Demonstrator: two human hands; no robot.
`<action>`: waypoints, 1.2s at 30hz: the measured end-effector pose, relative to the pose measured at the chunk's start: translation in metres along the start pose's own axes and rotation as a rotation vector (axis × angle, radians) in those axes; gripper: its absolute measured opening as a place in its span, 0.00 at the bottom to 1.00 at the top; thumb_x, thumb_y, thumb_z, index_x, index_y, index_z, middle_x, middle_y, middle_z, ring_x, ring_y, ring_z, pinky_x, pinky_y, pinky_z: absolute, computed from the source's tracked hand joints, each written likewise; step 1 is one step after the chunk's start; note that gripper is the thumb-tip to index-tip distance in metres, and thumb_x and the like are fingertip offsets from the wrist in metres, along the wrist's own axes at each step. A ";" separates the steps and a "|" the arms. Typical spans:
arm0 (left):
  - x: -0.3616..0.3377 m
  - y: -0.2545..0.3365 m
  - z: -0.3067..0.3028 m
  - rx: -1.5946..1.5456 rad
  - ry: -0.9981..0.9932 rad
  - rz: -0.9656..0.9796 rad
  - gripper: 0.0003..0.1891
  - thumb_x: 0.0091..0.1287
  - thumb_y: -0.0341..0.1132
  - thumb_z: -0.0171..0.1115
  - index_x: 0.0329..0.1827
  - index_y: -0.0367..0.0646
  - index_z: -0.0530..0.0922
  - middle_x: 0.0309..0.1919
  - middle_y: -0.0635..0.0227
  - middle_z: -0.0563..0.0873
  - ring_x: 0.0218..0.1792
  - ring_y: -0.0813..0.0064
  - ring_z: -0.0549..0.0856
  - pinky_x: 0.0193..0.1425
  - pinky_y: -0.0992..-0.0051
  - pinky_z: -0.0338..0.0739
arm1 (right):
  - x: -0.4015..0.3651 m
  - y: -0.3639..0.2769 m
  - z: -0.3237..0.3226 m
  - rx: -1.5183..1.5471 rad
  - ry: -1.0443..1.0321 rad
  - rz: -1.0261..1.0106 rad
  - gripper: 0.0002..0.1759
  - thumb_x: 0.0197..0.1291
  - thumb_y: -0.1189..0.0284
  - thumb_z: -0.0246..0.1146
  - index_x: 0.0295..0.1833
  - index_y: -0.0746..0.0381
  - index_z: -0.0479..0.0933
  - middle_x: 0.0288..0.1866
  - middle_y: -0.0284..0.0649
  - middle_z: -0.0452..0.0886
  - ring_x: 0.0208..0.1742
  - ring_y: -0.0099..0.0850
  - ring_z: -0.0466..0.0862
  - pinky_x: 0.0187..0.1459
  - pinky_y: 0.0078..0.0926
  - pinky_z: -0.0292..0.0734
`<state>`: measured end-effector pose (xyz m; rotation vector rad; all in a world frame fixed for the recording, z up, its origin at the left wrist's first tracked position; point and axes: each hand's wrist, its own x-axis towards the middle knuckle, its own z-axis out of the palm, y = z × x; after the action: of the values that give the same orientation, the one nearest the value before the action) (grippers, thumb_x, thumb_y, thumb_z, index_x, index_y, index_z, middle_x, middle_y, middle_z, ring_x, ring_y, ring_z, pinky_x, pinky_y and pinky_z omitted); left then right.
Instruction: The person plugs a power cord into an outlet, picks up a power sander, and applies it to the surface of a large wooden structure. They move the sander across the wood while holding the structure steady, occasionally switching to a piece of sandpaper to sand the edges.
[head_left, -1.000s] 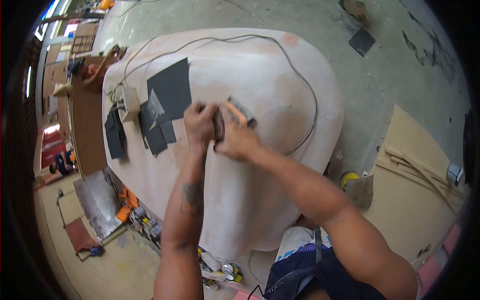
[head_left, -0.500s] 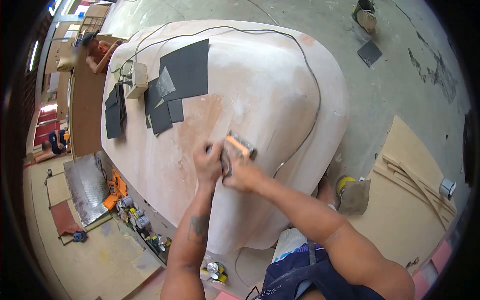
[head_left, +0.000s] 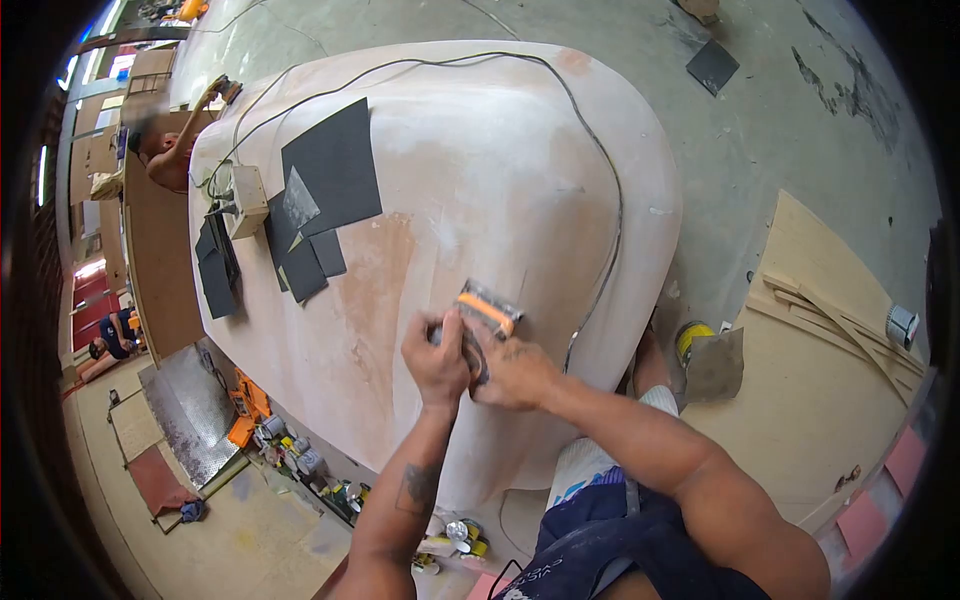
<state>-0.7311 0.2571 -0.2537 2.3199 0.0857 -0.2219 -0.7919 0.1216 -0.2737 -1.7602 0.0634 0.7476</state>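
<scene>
Both my hands are wrapped round a sander with an orange band, which rests on a large pale curved surface with brownish patches. My left hand grips its near left side, fingers closed. My right hand is closed round the handle on the right. A dark cable loops over the surface and comes down just right of the sander. Dark sheets lie at the upper left of the surface, with a grey triangular piece on them. Beside them is a socket box.
Another person is at the far left edge with an arm raised, and a second person is farther off. Wood strips lie on a board at the right, near a can. Several cans stand at the lower left.
The sander and both my hands have moved slightly right and nearer to me. The view has shifted. The other person's arm is now raised with a tool in hand.
</scene>
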 end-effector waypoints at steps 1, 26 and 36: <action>0.017 0.008 0.009 -0.011 -0.008 0.010 0.13 0.73 0.34 0.70 0.33 0.32 0.83 0.27 0.60 0.87 0.31 0.74 0.84 0.38 0.70 0.77 | 0.005 -0.002 -0.018 0.004 0.042 0.003 0.66 0.52 0.57 0.75 0.90 0.55 0.42 0.57 0.61 0.88 0.60 0.57 0.88 0.64 0.52 0.84; -0.047 -0.041 -0.030 0.080 -0.058 0.164 0.13 0.73 0.34 0.69 0.35 0.32 0.82 0.31 0.58 0.87 0.32 0.69 0.85 0.38 0.65 0.78 | -0.023 0.013 0.075 0.067 0.077 -0.010 0.64 0.53 0.61 0.74 0.90 0.52 0.42 0.58 0.64 0.86 0.58 0.60 0.88 0.62 0.54 0.84; -0.211 -0.142 -0.084 -0.029 0.198 -0.144 0.07 0.79 0.29 0.59 0.42 0.35 0.76 0.46 0.54 0.89 0.48 0.69 0.86 0.59 0.67 0.80 | -0.069 0.024 0.186 -0.126 -0.415 -0.135 0.56 0.59 0.62 0.70 0.89 0.53 0.47 0.52 0.59 0.89 0.53 0.56 0.91 0.54 0.55 0.87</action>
<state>-0.9458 0.4178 -0.2592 2.3033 0.3536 -0.0614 -0.9403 0.2552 -0.2833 -1.6739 -0.3858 1.0185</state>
